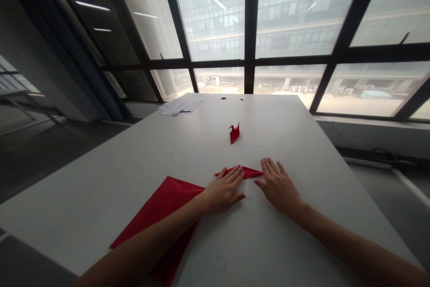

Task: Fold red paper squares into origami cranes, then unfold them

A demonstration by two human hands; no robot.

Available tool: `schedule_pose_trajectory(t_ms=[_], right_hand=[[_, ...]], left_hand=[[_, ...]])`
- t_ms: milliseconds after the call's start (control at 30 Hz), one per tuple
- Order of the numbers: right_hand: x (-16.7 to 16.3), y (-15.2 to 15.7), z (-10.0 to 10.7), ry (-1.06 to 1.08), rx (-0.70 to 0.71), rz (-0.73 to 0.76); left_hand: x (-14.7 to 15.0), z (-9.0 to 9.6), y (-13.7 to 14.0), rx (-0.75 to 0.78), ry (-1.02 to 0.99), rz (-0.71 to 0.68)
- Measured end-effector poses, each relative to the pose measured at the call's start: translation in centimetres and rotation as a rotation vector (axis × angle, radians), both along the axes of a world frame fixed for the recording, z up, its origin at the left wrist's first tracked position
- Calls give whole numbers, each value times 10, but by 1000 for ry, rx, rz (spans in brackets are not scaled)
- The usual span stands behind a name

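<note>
A narrow piece of folded red paper [250,172] lies on the white table, pointed at both ends. My left hand [224,190] rests flat across its left part, fingers stretched out, hiding some of it. Beside the paper's right tip, my right hand [277,184] lies flat on the table with its fingers extended; whether it touches the tip I cannot tell. Under my left forearm is a larger sheet of red paper [157,202], partly covered by the arm. Farther out stands a small red origami crane [234,134].
Several white papers [183,105] with a dark pen-like item on them lie at the table's far left corner. The white table [285,130] reaches toward large windows [215,14] with dark frames. A cable [386,152] runs on the floor at the right.
</note>
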State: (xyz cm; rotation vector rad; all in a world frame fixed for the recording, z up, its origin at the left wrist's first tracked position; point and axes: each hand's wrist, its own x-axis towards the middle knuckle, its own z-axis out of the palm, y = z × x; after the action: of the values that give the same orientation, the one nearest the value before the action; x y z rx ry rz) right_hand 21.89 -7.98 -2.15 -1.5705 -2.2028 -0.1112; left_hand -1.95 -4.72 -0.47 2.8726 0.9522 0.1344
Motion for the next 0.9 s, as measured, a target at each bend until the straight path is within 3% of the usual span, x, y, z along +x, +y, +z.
schedule_pose_trajectory(t_ms=[233,400,900], right_hand=[[-3,0,5,39,-168,333],[-4,1,8,59,-174,313],[-7,-2,25,87,-60,327]], left_hand=[[-2,-7,1,76,-67,0],[0,-6,-2,174,-105,58],[7,7,-10,206,-77,52]])
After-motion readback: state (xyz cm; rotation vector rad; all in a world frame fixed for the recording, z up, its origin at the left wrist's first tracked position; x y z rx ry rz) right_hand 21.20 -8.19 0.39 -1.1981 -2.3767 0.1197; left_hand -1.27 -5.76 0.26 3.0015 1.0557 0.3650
